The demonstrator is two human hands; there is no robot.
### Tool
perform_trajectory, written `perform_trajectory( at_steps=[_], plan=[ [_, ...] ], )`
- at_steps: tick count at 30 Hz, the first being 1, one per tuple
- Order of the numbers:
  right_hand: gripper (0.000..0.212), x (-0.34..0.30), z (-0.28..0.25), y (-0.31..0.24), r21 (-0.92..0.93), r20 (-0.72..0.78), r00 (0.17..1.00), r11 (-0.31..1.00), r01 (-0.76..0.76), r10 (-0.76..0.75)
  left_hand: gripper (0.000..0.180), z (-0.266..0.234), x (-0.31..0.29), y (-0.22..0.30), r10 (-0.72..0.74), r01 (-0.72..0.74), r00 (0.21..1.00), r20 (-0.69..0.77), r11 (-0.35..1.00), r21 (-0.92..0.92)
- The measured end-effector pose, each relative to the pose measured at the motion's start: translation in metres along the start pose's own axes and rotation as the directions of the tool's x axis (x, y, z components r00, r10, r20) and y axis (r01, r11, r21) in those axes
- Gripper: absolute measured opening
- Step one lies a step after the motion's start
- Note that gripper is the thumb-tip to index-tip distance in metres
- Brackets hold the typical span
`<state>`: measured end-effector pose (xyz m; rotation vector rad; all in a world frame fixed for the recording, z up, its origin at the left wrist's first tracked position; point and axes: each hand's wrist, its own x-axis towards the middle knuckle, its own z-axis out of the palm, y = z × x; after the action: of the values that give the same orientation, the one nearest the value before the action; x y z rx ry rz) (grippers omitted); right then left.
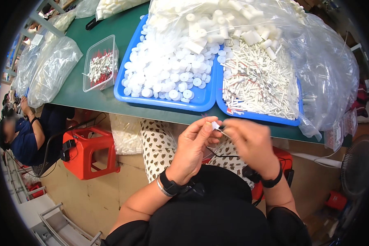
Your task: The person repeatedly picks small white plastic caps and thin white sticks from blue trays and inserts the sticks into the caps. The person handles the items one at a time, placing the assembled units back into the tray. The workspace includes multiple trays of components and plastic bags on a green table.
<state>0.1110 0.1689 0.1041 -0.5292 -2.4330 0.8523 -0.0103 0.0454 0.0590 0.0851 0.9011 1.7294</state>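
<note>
At the far left, a co-worker (28,141) in a dark blue top sits near a red stool (88,158). Next, a clear plastic bag (55,69) lies upon the green counter (95,99), and to its right stands a clear box (116,61) with small white and red pieces (101,67) inside. Then comes a blue tray (201,98) filled with white discs (168,71). Before its right part, below the counter's edge, the left hand (196,139) has its thumb and fingers clamped on a small white piece (215,125). Just to the right, the right hand (248,141) is blurred; its fingers are near a thin stem (224,134) beside this piece, but I cannot tell if they grip it. Behind, a second blue tray (258,116) carries many thin white tubes (254,80), with thicker white cylinders (252,37) at its back. Farthest right stands a fan (358,162).
</note>
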Motion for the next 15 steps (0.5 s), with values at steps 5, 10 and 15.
perform_trajectory(
  at_steps=[5, 10, 15],
  plan=[
    [0.002, 0.02, -0.034, 0.039, -0.57, -0.029, 0.998, 0.821, 0.028, -0.054, 0.033, -0.001, 0.0, 0.006, -0.073, 0.073, 0.997, 0.01, 0.997, -0.007],
    [0.007, 0.029, -0.039, 0.05, -0.681, 0.166, 0.986, 0.72, 0.131, -0.023, 0.035, -0.003, 0.002, 0.004, -0.086, 0.088, 0.996, 0.039, 0.995, -0.039],
    [0.008, 0.029, -0.037, 0.051, -0.689, 0.196, 0.979, 0.718, 0.101, 0.05, 0.034, -0.004, 0.004, 0.006, -0.064, 0.064, 0.998, 0.008, 0.996, -0.06]
  ],
)
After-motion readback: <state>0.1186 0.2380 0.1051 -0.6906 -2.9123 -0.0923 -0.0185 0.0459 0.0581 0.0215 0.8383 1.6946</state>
